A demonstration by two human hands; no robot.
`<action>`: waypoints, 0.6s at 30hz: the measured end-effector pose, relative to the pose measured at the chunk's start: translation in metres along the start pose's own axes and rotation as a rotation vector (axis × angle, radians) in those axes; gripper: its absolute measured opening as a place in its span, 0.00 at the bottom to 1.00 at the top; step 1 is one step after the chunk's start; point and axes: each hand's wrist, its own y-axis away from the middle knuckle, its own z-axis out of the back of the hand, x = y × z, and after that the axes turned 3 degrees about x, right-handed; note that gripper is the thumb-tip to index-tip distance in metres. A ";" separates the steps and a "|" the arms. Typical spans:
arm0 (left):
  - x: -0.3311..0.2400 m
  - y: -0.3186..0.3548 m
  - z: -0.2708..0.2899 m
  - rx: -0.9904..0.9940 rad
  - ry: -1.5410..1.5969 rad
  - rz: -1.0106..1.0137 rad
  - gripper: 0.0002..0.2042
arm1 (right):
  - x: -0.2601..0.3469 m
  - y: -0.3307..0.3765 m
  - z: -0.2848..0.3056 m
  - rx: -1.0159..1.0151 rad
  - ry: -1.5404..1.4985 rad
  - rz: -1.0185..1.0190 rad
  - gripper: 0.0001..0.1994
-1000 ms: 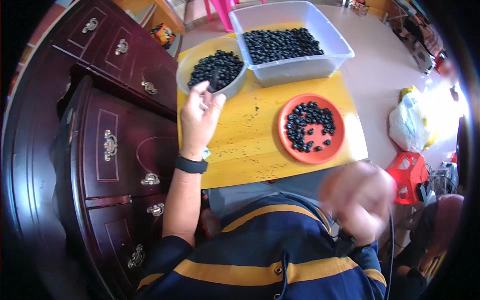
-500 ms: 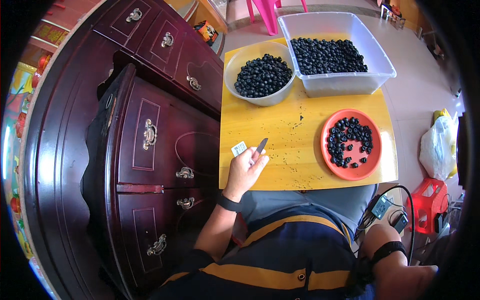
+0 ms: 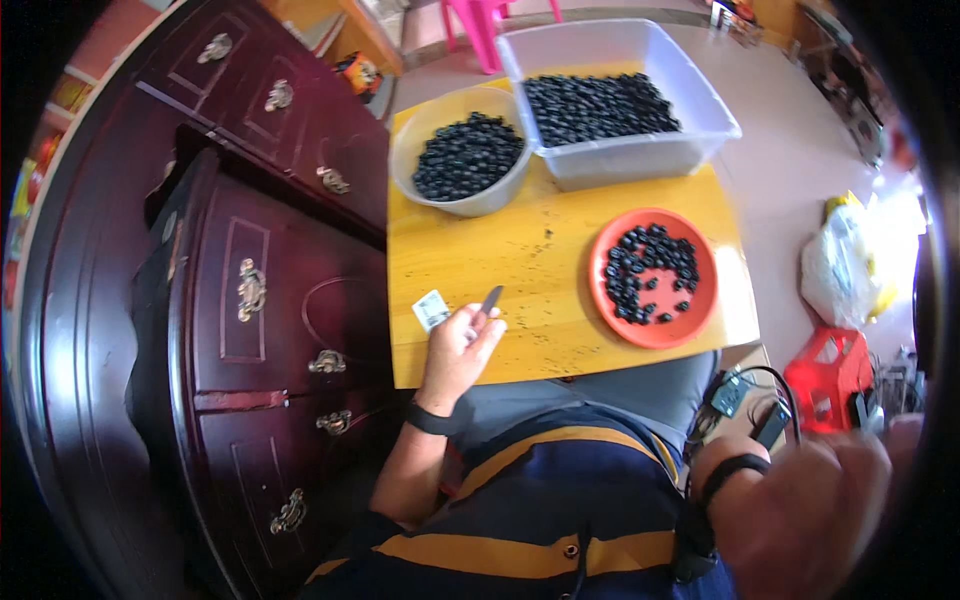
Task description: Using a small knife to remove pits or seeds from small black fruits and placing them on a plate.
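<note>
My left hand (image 3: 462, 345) is closed around a small knife (image 3: 492, 299), its dark blade pointing up and away over the near left part of the yellow table (image 3: 530, 340). A small white printed card (image 3: 431, 310) lies beside that hand. My right hand (image 3: 815, 505) is raised off the table at the lower right, smeared by motion, so its fingers cannot be made out. On the table's right side, an orange-red plate (image 3: 690, 327) holds several small round black pieces (image 3: 652, 240), some with hollow-looking ends. Their exact kind is unclear.
A translucent round bowl (image 3: 480, 205) and a large clear plastic bin (image 3: 640, 162), both holding many black pieces, stand along the far edge. Dark crumbs dot the tabletop. A dark wooden cabinet (image 3: 230, 300) borders the left; a red stool (image 3: 830, 375) and plastic bag (image 3: 838, 270) are right.
The whole view has shifted, with the table now further left in it. My right hand has come up into fuller view at the lower right. The left hand still holds the knife.
</note>
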 end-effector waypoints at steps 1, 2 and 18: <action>0.007 0.002 0.003 -0.004 0.047 0.028 0.09 | 0.002 0.007 0.001 -0.024 0.011 0.008 0.07; 0.015 0.004 0.006 -0.013 0.065 0.075 0.09 | 0.003 0.013 -0.001 -0.053 0.050 0.046 0.07; 0.025 0.004 0.019 0.081 0.072 0.208 0.08 | -0.086 -0.028 -0.049 -0.392 0.901 0.523 0.08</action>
